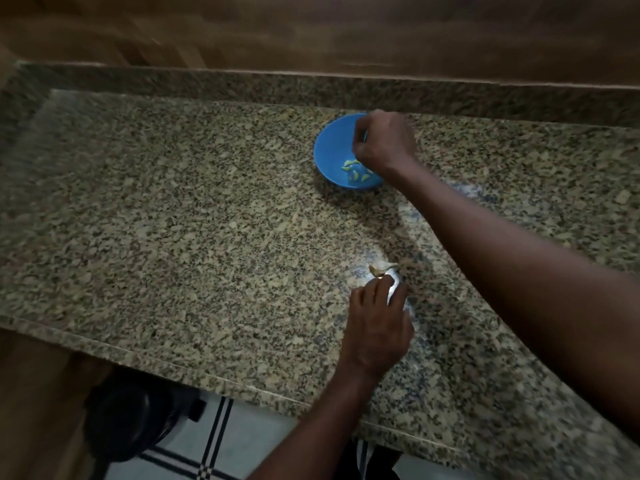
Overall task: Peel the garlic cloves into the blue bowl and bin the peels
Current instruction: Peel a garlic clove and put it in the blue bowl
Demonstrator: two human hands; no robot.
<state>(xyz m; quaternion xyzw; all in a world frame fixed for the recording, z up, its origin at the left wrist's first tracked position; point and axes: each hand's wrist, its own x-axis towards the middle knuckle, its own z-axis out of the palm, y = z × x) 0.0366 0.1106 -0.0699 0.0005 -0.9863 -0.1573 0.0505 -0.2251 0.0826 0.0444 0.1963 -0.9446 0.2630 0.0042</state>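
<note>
My right hand [384, 142] hangs over the far right rim of the small round blue plastic bowl [334, 150], fingers curled in toward the thumb; whether they pinch a clove I cannot tell, since the knuckles hide the tips. Several pale peeled garlic cloves [356, 169] lie in the bottom of that bowl, near its front wall. The bowl stands on the speckled tan granite countertop [180, 216], toward the back. Nearer the front edge, my left hand [375, 327] rests on the stone with its fingers bent around something white, possibly a garlic skin, though glare blurs it. A scrap of papery beige garlic peel [381, 269] lies just beyond those fingertips.
</note>
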